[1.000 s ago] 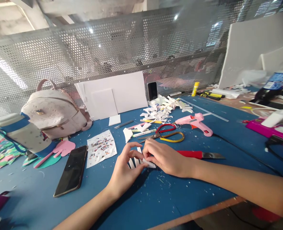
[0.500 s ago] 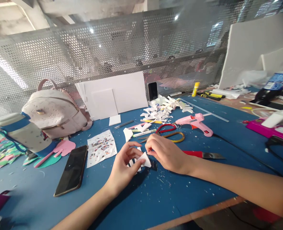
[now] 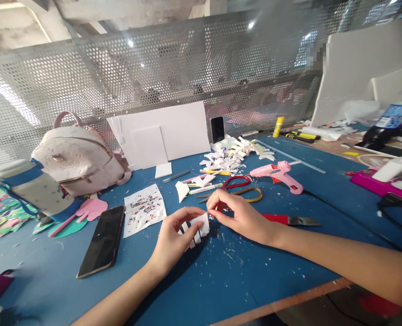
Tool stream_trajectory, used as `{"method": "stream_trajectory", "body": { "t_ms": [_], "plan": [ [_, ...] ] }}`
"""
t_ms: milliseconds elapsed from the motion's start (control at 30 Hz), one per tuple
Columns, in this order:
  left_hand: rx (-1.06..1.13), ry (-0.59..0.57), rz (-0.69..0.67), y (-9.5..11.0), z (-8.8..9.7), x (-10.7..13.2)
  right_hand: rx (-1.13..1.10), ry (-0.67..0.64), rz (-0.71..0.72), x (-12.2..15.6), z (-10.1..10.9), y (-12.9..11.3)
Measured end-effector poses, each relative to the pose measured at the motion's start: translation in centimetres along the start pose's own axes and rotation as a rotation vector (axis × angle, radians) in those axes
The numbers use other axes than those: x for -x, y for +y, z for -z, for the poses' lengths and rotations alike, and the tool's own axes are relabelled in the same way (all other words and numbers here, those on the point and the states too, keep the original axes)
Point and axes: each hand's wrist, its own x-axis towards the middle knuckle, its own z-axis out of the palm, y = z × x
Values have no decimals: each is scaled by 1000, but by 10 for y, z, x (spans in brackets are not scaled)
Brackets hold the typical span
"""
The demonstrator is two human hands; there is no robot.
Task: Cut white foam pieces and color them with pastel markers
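Turned the small, flat white foam-like piece (image 3: 205,222) since half a second ago — pinching it in the bare left hand (image 3: 172,235), free end jutting rightward. Holding the bare right hand (image 3: 240,218) just beside its far right corner, fingertips bunched — cannot tell whether gripping anything.

I register a blue worktop (image 3: 272,271) backed by a perforated grey panel (image 3: 173,77); bright light spots (image 3: 251,25) show across it, pale beams (image 3: 53,20) above.
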Motion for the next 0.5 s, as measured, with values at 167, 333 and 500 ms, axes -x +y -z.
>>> {"method": "stream_trajectory", "body": {
  "t_ms": [167,333,500],
  "plan": [
    [10,30,2,0,-1,-1,-46,13,-46,-2,1,-1],
    [3,41,3,0,-2,-1,-70,32,-66,-1,1,2],
    [-30,33,7,0,-2,0,-60,39,-59,0,0,0]
  ]
}}
